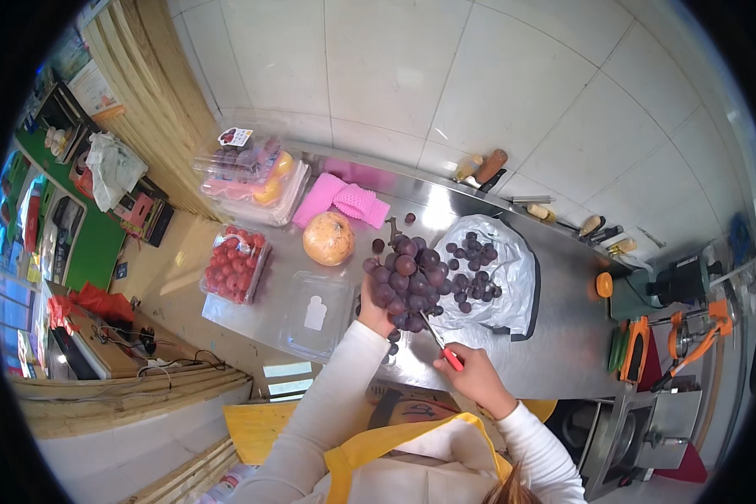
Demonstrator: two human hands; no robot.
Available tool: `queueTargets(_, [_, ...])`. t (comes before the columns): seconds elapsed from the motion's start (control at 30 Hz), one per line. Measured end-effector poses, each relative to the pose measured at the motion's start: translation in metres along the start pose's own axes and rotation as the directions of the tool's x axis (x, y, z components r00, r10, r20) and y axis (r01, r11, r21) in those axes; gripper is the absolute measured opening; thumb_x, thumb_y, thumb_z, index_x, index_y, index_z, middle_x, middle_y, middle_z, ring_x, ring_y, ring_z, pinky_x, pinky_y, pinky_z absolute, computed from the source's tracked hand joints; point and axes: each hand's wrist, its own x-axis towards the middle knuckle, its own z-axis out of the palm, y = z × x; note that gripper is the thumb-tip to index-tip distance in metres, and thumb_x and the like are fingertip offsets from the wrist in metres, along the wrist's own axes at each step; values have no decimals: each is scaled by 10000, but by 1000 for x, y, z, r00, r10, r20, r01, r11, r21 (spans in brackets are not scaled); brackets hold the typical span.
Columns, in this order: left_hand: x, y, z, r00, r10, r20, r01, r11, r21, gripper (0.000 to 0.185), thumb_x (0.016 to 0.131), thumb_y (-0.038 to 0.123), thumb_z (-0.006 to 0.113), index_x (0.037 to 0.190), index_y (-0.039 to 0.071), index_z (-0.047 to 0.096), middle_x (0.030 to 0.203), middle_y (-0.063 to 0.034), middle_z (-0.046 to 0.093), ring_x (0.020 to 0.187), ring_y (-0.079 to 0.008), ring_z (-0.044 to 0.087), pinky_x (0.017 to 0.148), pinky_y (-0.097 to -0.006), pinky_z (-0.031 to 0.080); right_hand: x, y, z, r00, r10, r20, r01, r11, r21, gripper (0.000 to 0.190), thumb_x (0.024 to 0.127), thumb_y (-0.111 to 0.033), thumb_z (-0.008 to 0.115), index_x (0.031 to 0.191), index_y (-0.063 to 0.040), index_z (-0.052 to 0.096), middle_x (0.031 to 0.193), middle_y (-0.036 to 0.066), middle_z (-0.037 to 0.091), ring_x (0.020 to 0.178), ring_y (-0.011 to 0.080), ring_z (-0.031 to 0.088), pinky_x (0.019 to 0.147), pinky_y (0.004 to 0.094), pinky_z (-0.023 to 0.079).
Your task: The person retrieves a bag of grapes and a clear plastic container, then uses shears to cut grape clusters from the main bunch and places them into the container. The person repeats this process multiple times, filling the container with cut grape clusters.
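Note:
A large bunch of dark purple grapes (408, 277) is held up over the steel counter by my left hand (374, 310), which is partly hidden beneath it. My right hand (475, 372) grips scissors with red handles (452, 359), their narrow blades pointing into the lower grapes. Just right of the bunch, smaller grape clusters (475, 261) lie on a silvery plastic bag (513, 283). Left of my left hand sits a clear plastic container (315, 321) with a white label. Loose grapes (410, 218) lie behind the bunch.
A box of small red fruit (234, 268), a round orange-brown fruit (329, 239), pink foam netting (343, 200) and stacked fruit packs (252, 183) stand at the left. Knives and tools (491, 167) line the wall edge. An orange-handled press (687, 340) is at the right.

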Motion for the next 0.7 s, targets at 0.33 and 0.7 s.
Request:
queueTargets(0.33, [80, -35, -62, 952, -170, 255, 192, 979, -62, 474, 973, 432, 310, 1206, 88, 539, 1162, -113, 600, 1090, -287, 582, 951, -459, 478, 14, 48, -14, 985, 143, -101, -141, 990, 28, 284, 825, -255, 679, 977, -15, 657, 730, 206, 640, 649, 327, 631, 628, 371, 482])
queueTargets(0.7, [55, -75, -47, 867, -123, -483, 234, 956, 176, 465, 954, 534, 322, 930, 153, 588, 839, -2, 618, 772, -176, 610, 763, -396, 531, 5, 94, -7, 968, 247, 51, -251, 924, 290, 187, 874, -186, 647, 935, -11, 629, 564, 11, 525, 423, 94, 468, 403, 275, 365])
